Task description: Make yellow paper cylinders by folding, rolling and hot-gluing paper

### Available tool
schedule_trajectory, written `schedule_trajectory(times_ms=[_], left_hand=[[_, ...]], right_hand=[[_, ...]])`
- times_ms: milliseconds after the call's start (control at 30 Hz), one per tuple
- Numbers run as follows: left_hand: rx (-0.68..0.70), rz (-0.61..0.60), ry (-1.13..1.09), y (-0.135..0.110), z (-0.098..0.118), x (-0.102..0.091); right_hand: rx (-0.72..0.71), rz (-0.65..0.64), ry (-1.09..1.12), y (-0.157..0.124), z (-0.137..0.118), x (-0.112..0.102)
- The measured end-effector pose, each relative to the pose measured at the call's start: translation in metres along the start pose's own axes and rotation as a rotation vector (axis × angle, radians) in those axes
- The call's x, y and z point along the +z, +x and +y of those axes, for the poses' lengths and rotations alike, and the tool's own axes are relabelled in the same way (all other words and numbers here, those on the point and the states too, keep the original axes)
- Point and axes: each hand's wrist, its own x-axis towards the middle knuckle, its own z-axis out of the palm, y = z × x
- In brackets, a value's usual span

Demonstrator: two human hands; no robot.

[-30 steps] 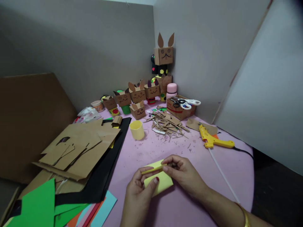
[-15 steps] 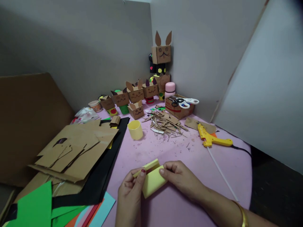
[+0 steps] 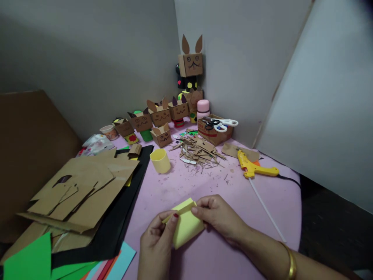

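Note:
Both of my hands hold a folded piece of yellow paper [image 3: 186, 225] just above the pink table [image 3: 271, 202]. My left hand [image 3: 155, 243] pinches its left edge with thumb and fingers. My right hand [image 3: 218, 217] grips its upper right corner, fingers curled over the fold. A gold bangle sits on my right wrist.
A yellow cup [image 3: 160, 160], a heap of brown cardboard scraps [image 3: 198, 149] and a yellow glue gun [image 3: 252, 168] lie beyond my hands. Cardboard animal boxes [image 3: 159, 116] and a box holding scissors [image 3: 217, 128] fill the back corner. Brown cardboard, black and coloured sheets [image 3: 87, 194] are stacked at left.
The yellow paper has been folded over and pressed closer together between my hands. The view has shifted slightly to the right.

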Motion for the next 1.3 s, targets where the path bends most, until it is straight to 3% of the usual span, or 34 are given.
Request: schedule_trajectory(times_ms=[267,800,1100,1300], left_hand=[[0.008,-0.016,0.033,0.0011,-0.0013,-0.0002],[-0.011,-0.035,0.04,0.002,-0.001,-0.0001],[-0.038,-0.066,0.017,0.0024,0.002,0.0011],[-0.01,-0.082,0.07,0.0035,-0.0021,-0.0036]], right_hand=[[-0.001,-0.045,-0.033,0.0002,-0.0002,-0.0006],[0.011,-0.019,-0.007,-0.0009,-0.0013,-0.0024],[0.003,-0.126,0.075,-0.0014,-0.0043,-0.0058],[0.077,-0.087,0.174,-0.001,-0.0088,-0.006]])
